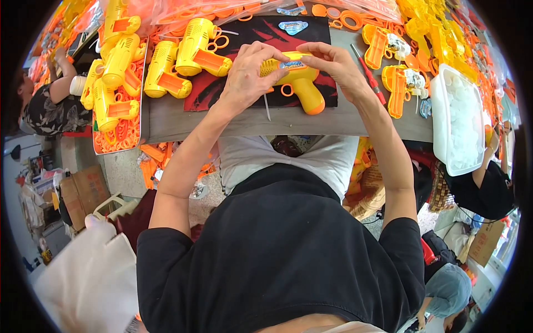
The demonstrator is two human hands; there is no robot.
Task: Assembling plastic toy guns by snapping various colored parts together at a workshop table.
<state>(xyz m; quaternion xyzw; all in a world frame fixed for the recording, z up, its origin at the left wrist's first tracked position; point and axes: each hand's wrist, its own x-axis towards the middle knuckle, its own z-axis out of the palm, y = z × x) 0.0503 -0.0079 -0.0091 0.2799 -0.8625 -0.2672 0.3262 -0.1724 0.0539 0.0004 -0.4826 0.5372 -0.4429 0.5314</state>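
Note:
A yellow toy gun [308, 93] lies across my hands over the dark red-and-black mat [205, 99], its orange-tipped handle pointing down toward me. An orange ring trigger sticks out beside the handle. On its side sits a blue sticker [292, 65]. My left hand [249, 73] is closed around the vented barrel end, with fingertips at the sticker's left edge. Bent over the top of the other end, my right hand [340, 67] grips the body with thumb and fingers. Another blue sticker [293, 27] rests at the back of the mat.
To the left are several yellow toy guns [162, 69] and a box of orange parts [115, 140]. A red screwdriver [368, 76], half-assembled toy guns [397, 90] and a white bin of clear parts [465, 119] stand at right. Other people work at both sides.

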